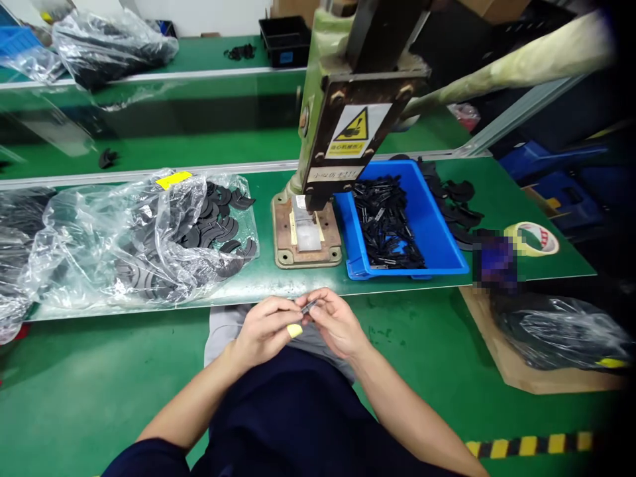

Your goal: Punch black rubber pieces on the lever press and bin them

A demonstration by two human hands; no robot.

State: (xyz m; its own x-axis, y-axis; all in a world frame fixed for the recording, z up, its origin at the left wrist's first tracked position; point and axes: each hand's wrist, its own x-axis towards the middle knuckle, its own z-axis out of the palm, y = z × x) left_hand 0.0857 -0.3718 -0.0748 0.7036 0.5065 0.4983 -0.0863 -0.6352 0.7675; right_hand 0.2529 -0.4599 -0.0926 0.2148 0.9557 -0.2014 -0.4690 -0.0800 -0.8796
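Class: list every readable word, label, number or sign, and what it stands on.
"小心伤手!!!": label on the press.
"当心机械伤人", probably: blurred, beneath the triangle on the press's warning sign.
Red lettering inside the tape roll: unreadable.
Blue label on the black tray: too small.

Two hands (268, 329) (342, 326), one held part (309, 307), one press (332, 99)

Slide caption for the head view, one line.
Left hand and right hand hold a dark part near the press.

Green-topped workbenches (507, 205) stand over a green floor (124, 377) with yellow-and-black tape (527, 446), before a pale wall (223, 16).
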